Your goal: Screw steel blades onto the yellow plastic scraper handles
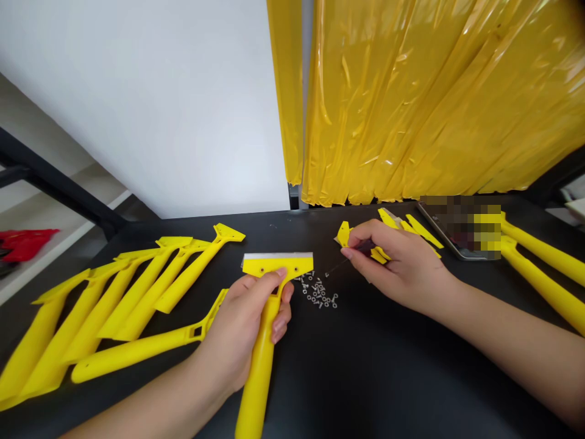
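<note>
My left hand [247, 311] is closed round the neck of a yellow scraper [260, 366]. Its thumb presses on the yellow clamping plate, which has two small holes, and a metal blade [278, 256] shows along the far edge. My right hand [402, 259] is closed on a thin screwdriver [338, 266]; most of its dark handle is hidden in the fingers. The screwdriver's shaft points down-left, and a small screw [326, 274] appears at or beside its tip. Between the hands lies a pile of small screws and nuts [317, 292].
Several yellow scraper handles [137, 286] lie in a row at left. Yellow plates [423, 230] and blades lie behind my right hand. A phone [448, 235], partly pixelated, and more yellow handles [543, 274] are at right. Yellow plastic sheeting [411, 103] and a white panel [159, 103] stand behind the black table [365, 378].
</note>
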